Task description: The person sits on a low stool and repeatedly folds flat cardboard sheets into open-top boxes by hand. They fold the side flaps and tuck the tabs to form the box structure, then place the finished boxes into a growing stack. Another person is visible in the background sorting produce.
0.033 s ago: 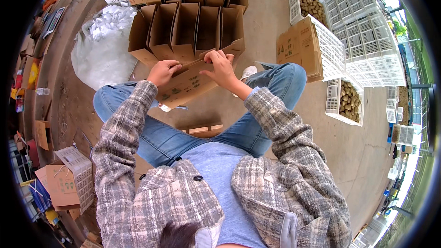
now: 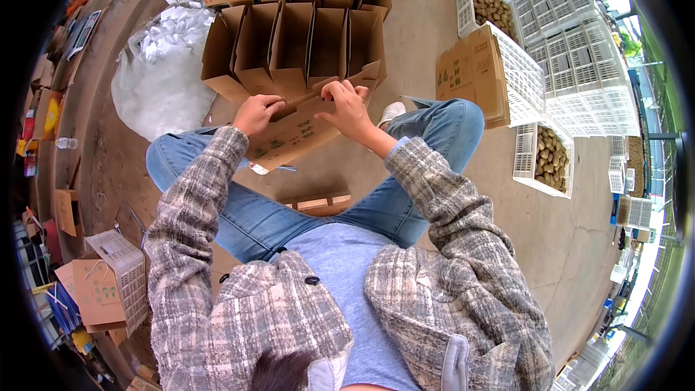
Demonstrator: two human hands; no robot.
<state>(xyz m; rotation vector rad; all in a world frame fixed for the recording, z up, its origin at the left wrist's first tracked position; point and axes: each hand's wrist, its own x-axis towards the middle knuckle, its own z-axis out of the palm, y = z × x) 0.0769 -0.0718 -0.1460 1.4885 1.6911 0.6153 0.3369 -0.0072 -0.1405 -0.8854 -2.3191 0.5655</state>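
Note:
Between my knees I hold a brown cardboard box (image 2: 293,134) with green print, tilted, with its upper edge turned away from me. My left hand (image 2: 258,114) grips its left upper edge, fingers curled over the cardboard. Farther right, my right hand (image 2: 349,108) has its fingers bent over the same edge, thumb against the printed face. Just beyond stand several open cardboard boxes (image 2: 293,40) in rows, their open tops facing up. The box's far side and the fingertips behind its edge are hidden.
Left of the open boxes sits a clear plastic sack (image 2: 156,94) with white pieces on top. Flattened cardboard boxes (image 2: 470,76) lean at the right by stacked white crates (image 2: 579,65). A crate of potato-like produce (image 2: 550,156) stands nearer. A low wooden stool (image 2: 318,206) shows below me.

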